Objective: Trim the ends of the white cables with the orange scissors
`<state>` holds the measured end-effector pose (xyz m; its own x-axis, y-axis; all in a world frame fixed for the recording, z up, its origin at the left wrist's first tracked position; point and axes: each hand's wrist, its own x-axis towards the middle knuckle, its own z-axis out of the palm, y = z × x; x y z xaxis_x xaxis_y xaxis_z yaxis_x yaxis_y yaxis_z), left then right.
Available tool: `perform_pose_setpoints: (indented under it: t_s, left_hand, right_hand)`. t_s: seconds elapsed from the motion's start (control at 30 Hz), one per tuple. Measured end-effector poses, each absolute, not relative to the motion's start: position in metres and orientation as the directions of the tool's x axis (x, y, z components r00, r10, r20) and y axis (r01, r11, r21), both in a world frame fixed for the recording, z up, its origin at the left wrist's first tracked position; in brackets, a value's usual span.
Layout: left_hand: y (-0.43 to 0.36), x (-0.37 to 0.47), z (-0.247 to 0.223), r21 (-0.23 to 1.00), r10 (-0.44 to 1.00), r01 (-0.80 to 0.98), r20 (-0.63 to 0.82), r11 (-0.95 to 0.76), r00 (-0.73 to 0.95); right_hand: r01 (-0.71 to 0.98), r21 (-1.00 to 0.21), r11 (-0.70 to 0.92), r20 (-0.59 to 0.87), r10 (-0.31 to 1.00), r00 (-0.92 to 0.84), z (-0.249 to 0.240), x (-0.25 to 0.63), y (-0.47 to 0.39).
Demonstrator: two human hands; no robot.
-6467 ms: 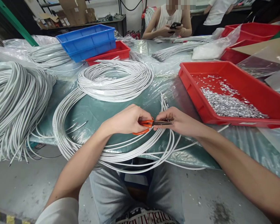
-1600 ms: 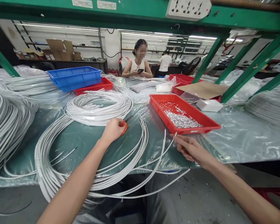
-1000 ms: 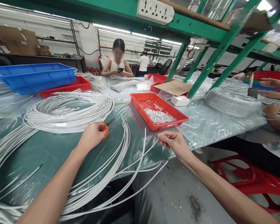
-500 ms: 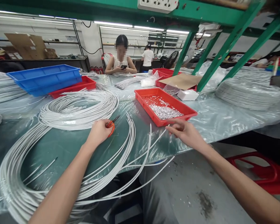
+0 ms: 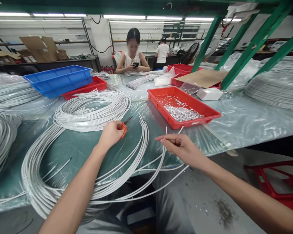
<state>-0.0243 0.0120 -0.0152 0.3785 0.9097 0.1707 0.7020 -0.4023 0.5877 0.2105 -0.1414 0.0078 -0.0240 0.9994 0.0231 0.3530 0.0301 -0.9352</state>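
Note:
My left hand is closed around a pair of scissors with orange handles, their dark blades pointing up and away. Beneath and around that arm lies a large coil of white cables, whose bunched ends rise to the right of the scissors. My right hand has thumb and index finger pinched together at a loose white cable, its tip showing above the fingers. Just beyond, a red tray holds many small shiny metal pieces.
Another white cable coil lies behind my left hand. A blue tray rests on a red one farther back. Green frame posts slant down at the right. A person sits across the table holding a phone.
My right hand has moved left from one cable end near the red tray to another cable. My left hand still holds the scissors. The view has shifted slightly.

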Motion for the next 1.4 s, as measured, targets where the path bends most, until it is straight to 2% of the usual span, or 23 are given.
perform_pose_setpoints:
  t_s: [0.2,0.4,0.53,0.7,0.8,0.87,0.97,1.07,1.17,1.27,1.4]
  left_hand:
    - [0.010,-0.024,-0.013,0.598,0.913,0.696,0.180,-0.398,0.366]
    - [0.008,-0.023,-0.012,0.614,0.918,0.689,0.182,-0.386,0.352]
    - [0.010,-0.025,-0.013,0.723,0.915,0.571,0.234,-0.389,0.327]
    - [0.012,-0.025,-0.011,0.818,0.933,0.473,0.204,-0.329,0.295]
    - [0.010,-0.023,-0.005,0.910,0.942,0.335,0.141,-0.245,0.305]
    - [0.007,-0.023,-0.001,0.982,0.928,0.129,0.081,-0.137,0.364]
    - [0.005,-0.023,0.004,0.997,0.898,-0.043,0.073,-0.060,0.434]
    - [0.005,-0.022,0.006,0.998,0.939,-0.052,0.043,-0.027,0.340]
    - [0.002,-0.020,0.007,0.999,0.962,-0.026,0.043,-0.037,0.271]
    - [-0.003,-0.018,0.007,0.991,0.921,0.016,0.116,-0.132,0.373]
    - [-0.008,-0.019,0.006,0.963,0.867,0.114,0.165,-0.245,0.469]
  right_hand:
    - [0.420,-0.905,0.071,0.053,0.997,-0.056,0.001,0.206,-0.132]
    - [0.439,-0.862,0.255,0.243,0.966,-0.083,-0.008,0.193,-0.121]
    - [0.288,-0.925,0.247,0.222,0.968,-0.117,-0.008,0.181,-0.108]
    - [0.009,-0.997,0.070,0.067,0.979,-0.192,-0.004,0.161,-0.087]
    - [-0.022,-0.996,0.090,0.093,0.961,-0.259,-0.003,0.148,-0.069]
    - [-0.022,-0.990,0.138,0.138,0.941,-0.309,-0.002,0.143,-0.054]
    - [-0.042,-0.984,0.171,0.174,0.905,-0.388,-0.001,0.143,-0.034]
    - [-0.071,-0.988,0.134,0.152,0.886,-0.438,-0.005,0.150,-0.024]
    - [-0.059,-0.994,0.090,0.107,0.902,-0.418,-0.013,0.159,-0.023]
    - [0.023,-0.996,0.091,0.073,0.905,-0.420,-0.017,0.165,-0.026]
    - [0.159,-0.971,0.178,0.090,0.889,-0.449,-0.014,0.168,-0.029]
